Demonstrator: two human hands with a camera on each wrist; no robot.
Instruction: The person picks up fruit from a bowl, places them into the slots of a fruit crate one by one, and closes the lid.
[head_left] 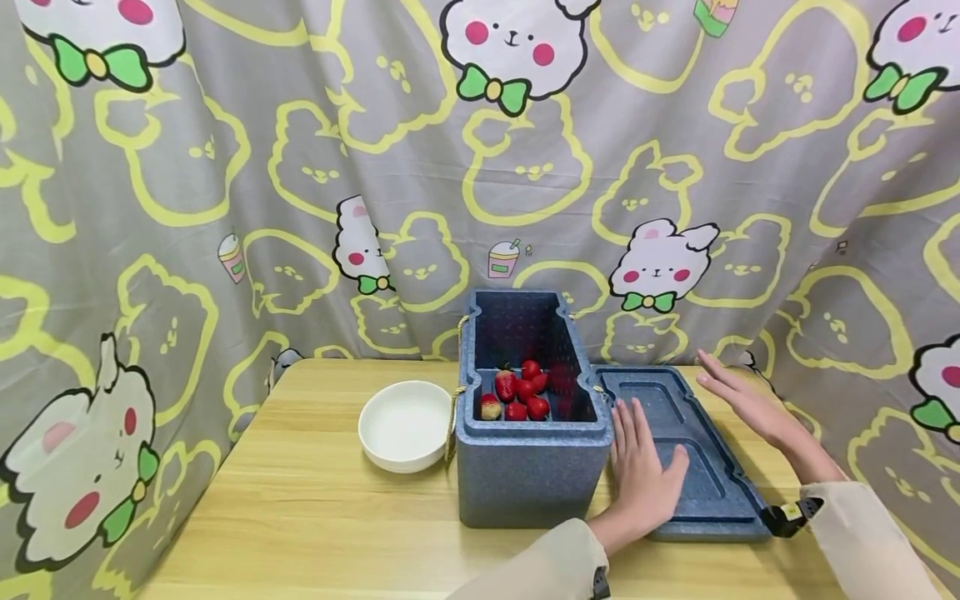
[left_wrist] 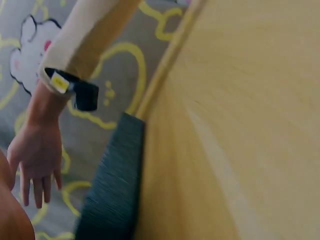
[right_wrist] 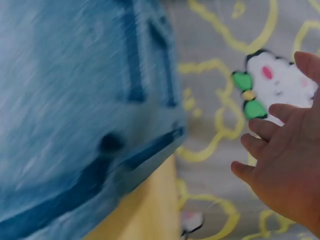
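A blue-grey foam box [head_left: 532, 479] stands uncovered on the table, with several red strawberries [head_left: 517, 390] on its bottom. Its matching lid [head_left: 697, 458] lies flat along the box's right side. Over the lid's near left part, my left hand [head_left: 645, 479] has straight fingers close to the box's right wall; whether they touch it I cannot tell. My right hand [head_left: 753, 408] hovers over the lid's far right edge, fingers extended, holding nothing. In the right wrist view the lid [right_wrist: 65, 100] fills the left side, apart from the hand.
To the left of the box sits a white bowl [head_left: 405, 425]. A yellow cord [head_left: 452, 417] hangs on the box's left wall. The wooden table [head_left: 315, 500] ends at a patterned curtain [head_left: 420, 167] behind and on both sides.
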